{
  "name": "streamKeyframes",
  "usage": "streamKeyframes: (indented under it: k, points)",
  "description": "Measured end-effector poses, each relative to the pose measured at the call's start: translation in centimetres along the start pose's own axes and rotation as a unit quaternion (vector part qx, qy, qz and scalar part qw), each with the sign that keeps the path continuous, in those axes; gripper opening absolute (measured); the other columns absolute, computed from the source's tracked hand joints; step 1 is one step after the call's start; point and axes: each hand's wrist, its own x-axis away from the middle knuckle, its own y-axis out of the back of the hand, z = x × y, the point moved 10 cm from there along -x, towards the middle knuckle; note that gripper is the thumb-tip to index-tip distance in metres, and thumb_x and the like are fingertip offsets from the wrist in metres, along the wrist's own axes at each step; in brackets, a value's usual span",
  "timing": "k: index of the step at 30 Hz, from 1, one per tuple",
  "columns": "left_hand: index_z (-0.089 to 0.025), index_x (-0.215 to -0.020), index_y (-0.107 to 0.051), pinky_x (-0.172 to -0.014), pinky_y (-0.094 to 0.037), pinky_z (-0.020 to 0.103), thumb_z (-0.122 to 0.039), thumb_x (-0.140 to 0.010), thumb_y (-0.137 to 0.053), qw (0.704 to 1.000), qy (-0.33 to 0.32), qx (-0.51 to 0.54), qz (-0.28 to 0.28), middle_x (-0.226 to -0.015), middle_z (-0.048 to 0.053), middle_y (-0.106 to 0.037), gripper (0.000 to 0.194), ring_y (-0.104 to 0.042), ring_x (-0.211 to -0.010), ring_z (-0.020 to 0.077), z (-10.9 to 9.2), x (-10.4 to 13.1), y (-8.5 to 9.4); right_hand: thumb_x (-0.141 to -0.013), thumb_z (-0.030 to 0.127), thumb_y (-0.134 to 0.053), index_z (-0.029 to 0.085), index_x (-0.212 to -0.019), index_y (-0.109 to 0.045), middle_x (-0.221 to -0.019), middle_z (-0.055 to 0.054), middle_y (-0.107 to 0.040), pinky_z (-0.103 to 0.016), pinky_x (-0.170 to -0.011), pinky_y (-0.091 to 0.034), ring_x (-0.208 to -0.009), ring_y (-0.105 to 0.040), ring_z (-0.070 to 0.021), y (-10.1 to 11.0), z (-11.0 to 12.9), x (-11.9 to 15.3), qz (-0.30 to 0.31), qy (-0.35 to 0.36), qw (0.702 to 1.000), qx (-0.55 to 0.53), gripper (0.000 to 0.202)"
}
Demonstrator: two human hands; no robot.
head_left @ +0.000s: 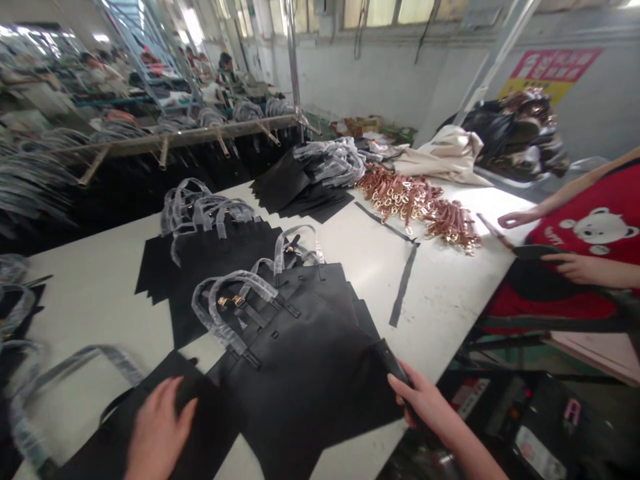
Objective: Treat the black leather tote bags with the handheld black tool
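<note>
My left hand (163, 427), slightly blurred, rests on a black bag panel (210, 400) at the lower left, its thumb held apart from its fingers. A grey, plastic-wrapped handle loop (100, 353) curves out beside that panel. Closed around a long black handle-like object (393, 363), my right hand (417, 397) is at the right edge of the central stack; the object's exact kind is unclear. Between my hands lies a stack of black bag panels (310, 333), with wrapped handles (240, 293) and gold-coloured buckles (231, 301) at its top edge.
More black panels (220, 247) lie behind on the white table (360, 247). Brown straps with gold clasps (405, 193) are heaped near the back. At right, a person in a red apron (595, 220) holds a black piece (540, 267). A rack (165, 143) of bags stands left.
</note>
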Motion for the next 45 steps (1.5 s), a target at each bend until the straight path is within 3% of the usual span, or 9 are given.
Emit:
streamKeyframes:
  k: [3,6,11,18,32,36,38,41,45]
  points:
    - [-0.021,-0.12,-0.056,-0.105,-0.046,0.042,-0.033,-0.093,-0.04,0.976,-0.121,0.148,0.1,-0.135,0.009,-0.053,0.034,-0.052,-0.124,0.0248,-14.3,0.4,-7.0,-0.085,0.053,-0.054,0.023,-0.134,-0.044,-0.055,0.008,-0.053,-0.017,-0.029,-0.032,-0.031,-0.049,-0.0089,-0.1,0.8,-1.2,0.038,-0.012,0.999,-0.02,0.058]
    - [-0.024,-0.124,-0.054,-0.107,-0.045,0.038,-0.016,-0.092,-0.042,0.924,-0.228,0.256,0.17,-0.137,0.007,-0.051,0.036,-0.051,-0.126,0.02,-27.4,0.7,-10.9,-0.085,0.053,-0.054,0.023,-0.127,-0.048,-0.055,0.008,-0.053,-0.016,-0.028,-0.032,-0.029,-0.047,-0.0081,-0.2,1.2,-1.9,0.067,-0.042,0.996,-0.038,0.053]
    - [-0.018,-0.128,-0.049,-0.105,-0.046,0.037,-0.003,-0.083,-0.054,0.876,-0.331,0.236,0.259,-0.132,0.01,-0.051,0.048,-0.052,-0.119,0.0229,-38.1,0.8,-14.8,-0.083,0.053,-0.055,0.02,-0.126,-0.052,-0.058,0.007,-0.054,-0.018,-0.03,-0.034,-0.031,-0.048,-0.0078,0.5,2.5,-2.9,0.041,-0.031,0.998,-0.035,0.054]
    - [-0.022,-0.108,-0.06,-0.085,-0.049,0.026,-0.011,-0.091,-0.055,0.876,-0.327,0.18,0.306,-0.106,0.002,-0.059,0.021,-0.058,-0.096,0.0161,-40.8,-1.1,-17.5,-0.081,0.054,-0.059,0.018,-0.141,-0.04,-0.065,0.006,-0.056,-0.023,-0.04,-0.043,-0.041,-0.054,-0.0112,5.0,2.8,-1.7,-0.087,0.055,0.993,-0.057,0.072]
    - [-0.021,-0.083,-0.066,-0.072,-0.044,0.025,-0.024,-0.093,-0.057,0.881,-0.317,0.112,0.333,-0.09,0.0,-0.064,0.013,-0.059,-0.088,0.0167,-43.1,-1.8,-18.8,-0.079,0.053,-0.06,0.016,-0.147,-0.034,-0.07,0.001,-0.067,-0.025,-0.041,-0.043,-0.043,-0.055,-0.014,8.0,-2.4,-1.5,-0.081,-0.002,0.995,-0.053,0.081]
    - [-0.02,-0.081,-0.064,-0.074,-0.045,0.022,-0.022,-0.095,-0.052,0.837,-0.304,0.203,0.408,-0.089,-0.001,-0.063,0.018,-0.06,-0.082,0.0128,-43.5,-1.3,-18.2,-0.081,0.05,-0.06,0.018,-0.145,-0.038,-0.062,0.004,-0.063,-0.024,-0.043,-0.043,-0.044,-0.056,-0.0136,7.4,-1.9,-1.7,-0.049,0.014,0.997,-0.05,0.075]
    - [-0.02,-0.093,-0.062,-0.073,-0.045,0.022,-0.02,-0.095,-0.05,0.868,-0.272,0.183,0.374,-0.099,0.001,-0.062,0.012,-0.061,-0.084,0.013,-42.2,-2.7,-17.4,-0.082,0.049,-0.06,0.019,-0.144,-0.04,-0.06,0.005,-0.061,-0.023,-0.042,-0.042,-0.043,-0.055,-0.0131,7.7,-2.0,-1.5,-0.049,0.008,0.997,-0.059,0.072]
    - [-0.021,-0.115,-0.056,-0.066,-0.045,0.026,-0.024,-0.092,-0.055,0.924,-0.224,0.065,0.305,-0.116,0.005,-0.056,0.023,-0.062,-0.082,0.0161,-39.4,-5.2,-16.8,-0.079,0.048,-0.061,0.018,-0.142,-0.042,-0.064,0.005,-0.061,-0.023,-0.041,-0.042,-0.043,-0.055,-0.0123,10.7,-3.2,-0.5,-0.12,-0.021,0.988,-0.091,0.072]
    - [-0.021,-0.095,-0.059,-0.06,-0.041,0.025,-0.031,-0.092,-0.056,0.913,-0.249,0.03,0.321,-0.108,0.002,-0.054,0.011,-0.062,-0.074,0.0148,-38.8,-5.6,-18.1,-0.08,0.053,-0.056,0.018,-0.138,-0.045,-0.066,0.004,-0.059,-0.025,-0.039,-0.044,-0.041,-0.055,-0.0128,16.7,-5.7,2.9,-0.27,-0.057,0.955,-0.11,0.069]
